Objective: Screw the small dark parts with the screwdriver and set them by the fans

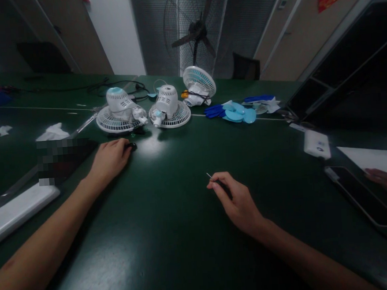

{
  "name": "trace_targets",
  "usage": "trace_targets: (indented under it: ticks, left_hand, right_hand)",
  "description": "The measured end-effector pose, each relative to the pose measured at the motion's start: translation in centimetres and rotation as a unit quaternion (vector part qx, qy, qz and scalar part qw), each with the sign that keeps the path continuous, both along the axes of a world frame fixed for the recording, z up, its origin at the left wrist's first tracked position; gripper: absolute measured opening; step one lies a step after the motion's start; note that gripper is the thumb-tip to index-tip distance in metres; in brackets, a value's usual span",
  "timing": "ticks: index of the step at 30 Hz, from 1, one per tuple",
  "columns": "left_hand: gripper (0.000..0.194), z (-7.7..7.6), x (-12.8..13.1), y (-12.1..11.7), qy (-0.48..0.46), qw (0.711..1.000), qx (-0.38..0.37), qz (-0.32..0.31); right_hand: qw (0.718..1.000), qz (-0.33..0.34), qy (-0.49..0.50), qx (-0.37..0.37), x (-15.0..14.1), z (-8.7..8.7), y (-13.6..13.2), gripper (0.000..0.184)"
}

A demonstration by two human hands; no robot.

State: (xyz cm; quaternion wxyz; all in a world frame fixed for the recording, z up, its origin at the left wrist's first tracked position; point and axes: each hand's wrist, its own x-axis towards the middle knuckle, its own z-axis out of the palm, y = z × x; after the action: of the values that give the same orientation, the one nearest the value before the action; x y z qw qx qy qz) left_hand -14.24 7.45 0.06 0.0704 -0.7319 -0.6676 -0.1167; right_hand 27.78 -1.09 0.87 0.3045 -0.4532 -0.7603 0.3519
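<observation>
My left hand [112, 157] rests low over the green table, its fingers closed around a small black object [132, 146] whose kind I cannot make out. Just beyond it, two small white fans [170, 103] lie face down on their grilles. Over the middle of the table, my right hand [235, 199] pinches a thin, light-coloured rod [209, 175] between thumb and fingertips. The rod's tip points up and to the left; its other end is hidden in the fingers.
A third small fan [200, 83] leans at the back. Light-blue fan blades [239, 111] lie beside blue gloves [215, 111]. To the right are a white box [316, 144], a dark phone-like slab [362, 195] and another person's hand [386, 180]. A long white case [22, 212] lies left.
</observation>
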Motion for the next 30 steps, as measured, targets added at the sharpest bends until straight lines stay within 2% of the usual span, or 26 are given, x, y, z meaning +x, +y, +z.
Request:
trace_targets:
  ticks: [3, 7, 13, 21, 26, 30]
  left_hand:
    - [0.042, 0.3, -0.7, 0.0, 0.031, 0.999, -0.013, 0.038]
    - [0.044, 0.6, -0.6, -0.4, 0.046, 0.998, -0.020, 0.041]
    - [0.046, 0.6, -1.8, -1.0, -0.015, 1.000, -0.026, -0.006]
    - [0.030, 0.8, -3.2, -0.4, -0.063, 0.996, -0.039, 0.041]
    - [0.028, 0.9, -2.7, -0.8, -0.042, 0.998, -0.023, 0.051]
    - [0.031, 0.9, -1.9, -0.9, -0.115, 0.991, 0.019, 0.069]
  right_hand:
    - [1.000, 0.000, -0.002, 0.004, 0.0, 0.0, 0.0, 0.019]
    - [1.000, -0.003, -0.006, 0.003, -0.1, 0.0, 0.0, 0.020]
    - [1.000, -0.006, -0.007, 0.012, -0.1, 0.0, 0.0, 0.019]
    - [1.000, 0.000, -0.014, 0.003, 0.0, 0.1, 0.0, 0.021]
    - [1.000, -0.001, -0.012, 0.005, 0.0, 0.2, 0.0, 0.020]
    - [1.000, 0.000, -0.013, 0.004, 0.0, 0.1, 0.0, 0.020]
